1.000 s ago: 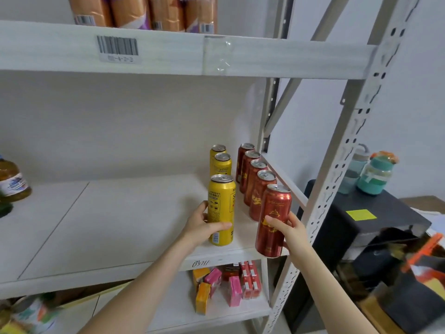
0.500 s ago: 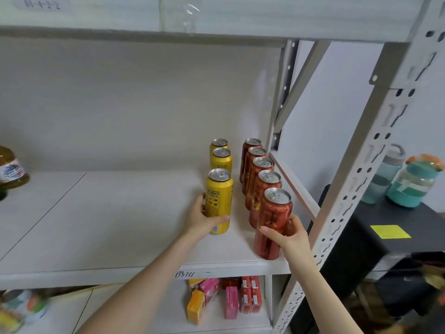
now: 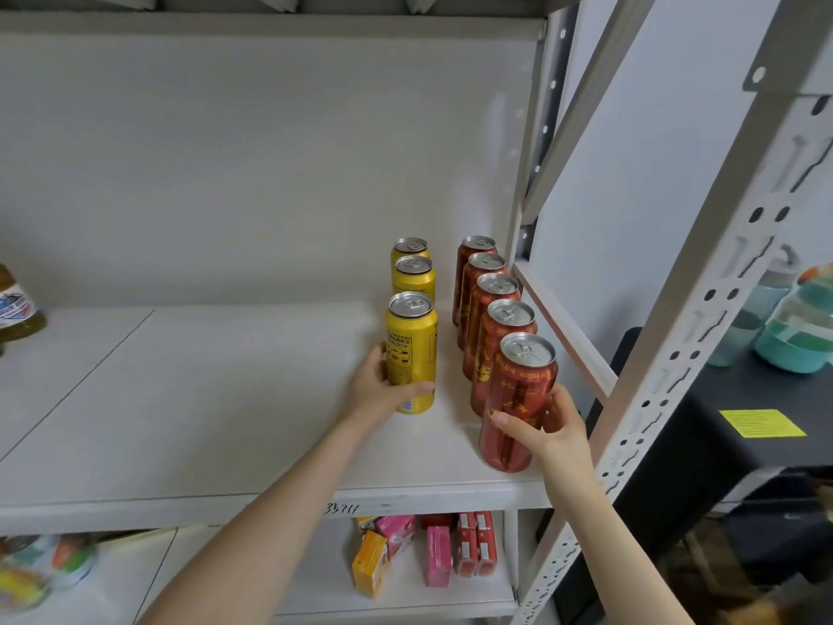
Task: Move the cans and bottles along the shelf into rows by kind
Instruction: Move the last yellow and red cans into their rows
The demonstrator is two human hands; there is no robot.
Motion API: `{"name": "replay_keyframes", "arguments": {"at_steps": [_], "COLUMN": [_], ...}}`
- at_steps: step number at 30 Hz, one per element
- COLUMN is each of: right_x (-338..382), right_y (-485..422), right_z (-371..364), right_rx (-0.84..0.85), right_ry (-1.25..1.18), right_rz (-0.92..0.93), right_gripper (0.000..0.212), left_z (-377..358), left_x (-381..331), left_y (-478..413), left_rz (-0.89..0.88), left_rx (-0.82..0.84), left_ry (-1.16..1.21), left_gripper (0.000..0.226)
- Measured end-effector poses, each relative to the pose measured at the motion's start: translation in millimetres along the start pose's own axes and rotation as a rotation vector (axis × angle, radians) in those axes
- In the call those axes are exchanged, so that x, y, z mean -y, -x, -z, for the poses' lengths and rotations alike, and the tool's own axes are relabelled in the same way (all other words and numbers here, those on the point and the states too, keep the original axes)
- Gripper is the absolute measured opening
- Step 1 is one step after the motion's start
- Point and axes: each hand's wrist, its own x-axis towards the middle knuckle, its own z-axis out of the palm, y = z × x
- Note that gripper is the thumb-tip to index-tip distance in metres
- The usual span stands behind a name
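On the white shelf [image 3: 203, 421], three yellow cans stand in a row running front to back. My left hand [image 3: 381, 390] grips the front yellow can [image 3: 412, 345] low on its side. To the right, several red cans form a second row along the shelf's right end. My right hand [image 3: 547, 428] wraps around the front red can [image 3: 518, 390], which stands upright near the shelf's front edge. A brown bottle [image 3: 18, 309] shows partly at the far left edge of the shelf.
A perforated metal upright [image 3: 676, 367] and a diagonal brace [image 3: 581, 101] frame the shelf's right end. Small colourful boxes [image 3: 428, 552] sit on the shelf below. A black cabinet [image 3: 703, 444] with a yellow note and teal bottles [image 3: 798, 327] stands to the right.
The view tilted down and came closer. Both front cans slid back along the shelf, nearer to their rows. Both hands keep their grip.
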Motion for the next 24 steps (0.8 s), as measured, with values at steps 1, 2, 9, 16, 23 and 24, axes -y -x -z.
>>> {"name": "replay_keyframes", "arguments": {"at_steps": [1,2,9,16,23,24], "right_x": [-1,-2,-4,-7,-7,-8], "right_y": [-1,-1,-2,-4,-2,-2], "right_z": [0,0,0,1,-1,-1], "right_rx": [-0.003,-0.007,0.002,0.014,0.009,0.006], "right_ry": [-0.005,-0.009,-0.015,0.001,0.004,0.002], "right_rz": [0.004,0.007,0.018,0.019,0.014,0.011], "right_gripper": [0.05,0.05,0.053,0.047,0.047,0.047], "left_z": [0,0,-1,1,6,6], "left_x": [0,1,1,5,8,8], "left_y": [-1,-2,-26,-39,-42,-42], "left_rz": [0.003,0.005,0.004,0.006,0.011,0.01], "left_rx": [-0.005,-0.013,-0.023,-0.008,0.025,0.025], "left_ry": [-0.003,-0.009,-0.014,0.015,0.004,0.0], "left_gripper": [0.067,0.069,0.079,0.074,0.075,0.073]}}
